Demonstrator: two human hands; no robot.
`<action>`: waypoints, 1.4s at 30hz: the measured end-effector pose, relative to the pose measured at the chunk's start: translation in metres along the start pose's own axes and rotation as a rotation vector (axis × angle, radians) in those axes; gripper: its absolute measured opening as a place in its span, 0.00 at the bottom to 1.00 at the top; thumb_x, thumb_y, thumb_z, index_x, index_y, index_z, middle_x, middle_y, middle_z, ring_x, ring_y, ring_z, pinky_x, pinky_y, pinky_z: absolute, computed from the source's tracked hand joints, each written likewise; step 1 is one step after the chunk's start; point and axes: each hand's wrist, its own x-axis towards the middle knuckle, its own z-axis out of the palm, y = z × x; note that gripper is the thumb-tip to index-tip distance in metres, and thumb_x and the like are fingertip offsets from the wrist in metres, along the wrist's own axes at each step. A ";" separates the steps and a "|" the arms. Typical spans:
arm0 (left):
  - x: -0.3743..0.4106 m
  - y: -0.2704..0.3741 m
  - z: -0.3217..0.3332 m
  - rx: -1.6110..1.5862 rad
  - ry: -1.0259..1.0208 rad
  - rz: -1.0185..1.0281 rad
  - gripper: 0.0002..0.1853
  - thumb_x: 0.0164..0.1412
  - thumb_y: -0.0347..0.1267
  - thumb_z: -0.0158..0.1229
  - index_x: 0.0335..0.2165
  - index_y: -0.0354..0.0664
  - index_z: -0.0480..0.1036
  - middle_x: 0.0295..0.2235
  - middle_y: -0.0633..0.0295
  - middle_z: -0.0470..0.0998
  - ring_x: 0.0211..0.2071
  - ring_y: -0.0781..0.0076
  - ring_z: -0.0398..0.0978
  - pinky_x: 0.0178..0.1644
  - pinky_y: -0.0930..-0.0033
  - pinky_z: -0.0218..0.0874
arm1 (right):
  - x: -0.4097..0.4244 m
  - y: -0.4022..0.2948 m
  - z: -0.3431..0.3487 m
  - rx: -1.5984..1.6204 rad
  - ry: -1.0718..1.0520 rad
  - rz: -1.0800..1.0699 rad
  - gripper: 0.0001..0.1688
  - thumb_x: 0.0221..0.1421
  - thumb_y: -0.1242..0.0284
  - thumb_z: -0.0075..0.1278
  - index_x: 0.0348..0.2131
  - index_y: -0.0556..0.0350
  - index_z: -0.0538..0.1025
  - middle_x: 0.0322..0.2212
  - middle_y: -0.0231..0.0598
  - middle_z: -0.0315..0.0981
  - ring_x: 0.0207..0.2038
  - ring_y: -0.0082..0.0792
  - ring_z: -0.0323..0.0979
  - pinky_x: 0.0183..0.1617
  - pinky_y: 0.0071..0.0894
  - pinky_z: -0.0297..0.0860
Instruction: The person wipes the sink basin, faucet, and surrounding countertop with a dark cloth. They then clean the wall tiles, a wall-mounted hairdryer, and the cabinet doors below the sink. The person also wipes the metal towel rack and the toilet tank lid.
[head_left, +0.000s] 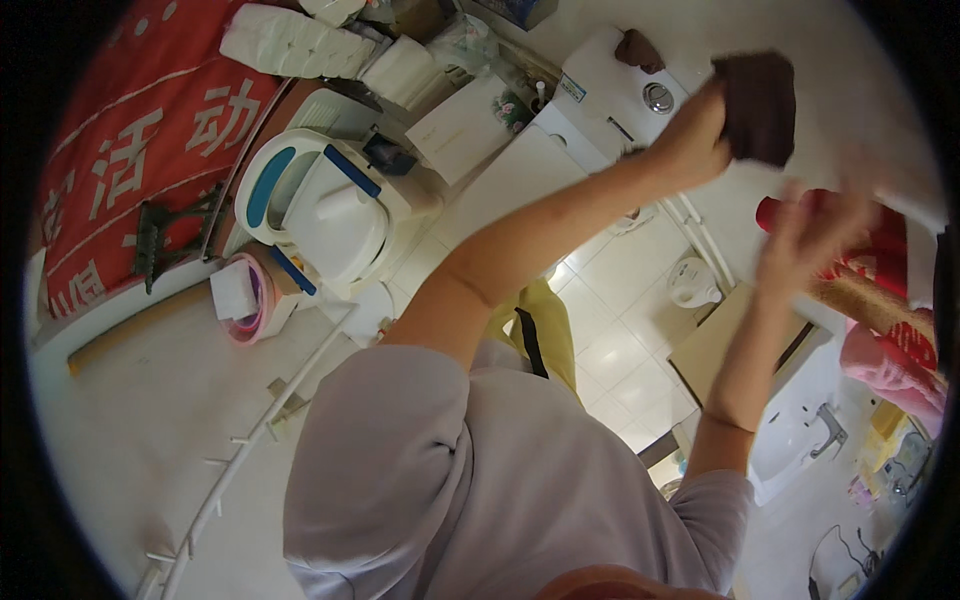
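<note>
My left hand (694, 139) is stretched far out ahead and grips a dark brown folded cloth (759, 109). The cloth hangs in front of a pale wall; whether it touches the wall I cannot tell. Blurred by motion, my right hand (817, 217) is raised with its fingers apart and seems to hold nothing. It is nearest to a red towel (885, 225) at the right. Below my left hand stands a white toilet, whose tank (600, 75) has a round flush button (658, 97). A smaller brown cloth (640, 51) lies on the tank lid.
A washbasin (799, 420) with a tap (829, 431) stands at right. A white jug (691, 283) is on the tiled floor (607, 345). At left are a white commode seat (330, 217), a pink basin (259, 330), paper packs (296, 41) and a red banner with writing (150, 135).
</note>
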 end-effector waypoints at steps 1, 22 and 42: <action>-0.024 -0.006 0.007 -0.054 0.008 0.057 0.27 0.53 0.18 0.52 0.54 0.36 0.62 0.51 0.49 0.71 0.53 0.55 0.69 0.59 0.61 0.58 | -0.034 -0.009 0.024 0.077 -0.095 0.207 0.42 0.59 0.64 0.55 0.64 0.60 0.54 0.64 0.52 0.48 0.67 0.45 0.44 0.69 0.40 0.41; -0.300 -0.407 -0.488 0.881 -0.067 -1.053 0.20 0.68 0.42 0.45 0.44 0.41 0.76 0.46 0.50 0.77 0.45 0.48 0.74 0.50 0.55 0.63 | -0.390 0.039 0.420 -0.155 -0.250 1.194 0.29 0.43 0.80 0.59 0.48 0.51 0.72 0.44 0.48 0.64 0.48 0.51 0.66 0.56 0.42 0.64; -0.393 -0.516 -0.571 0.626 0.044 -1.232 0.29 0.66 0.51 0.49 0.47 0.34 0.72 0.42 0.46 0.76 0.44 0.53 0.73 0.49 0.59 0.62 | -0.366 -0.006 0.559 0.838 0.058 1.992 0.25 0.47 0.79 0.54 0.48 0.61 0.73 0.42 0.39 0.75 0.45 0.34 0.72 0.51 0.31 0.67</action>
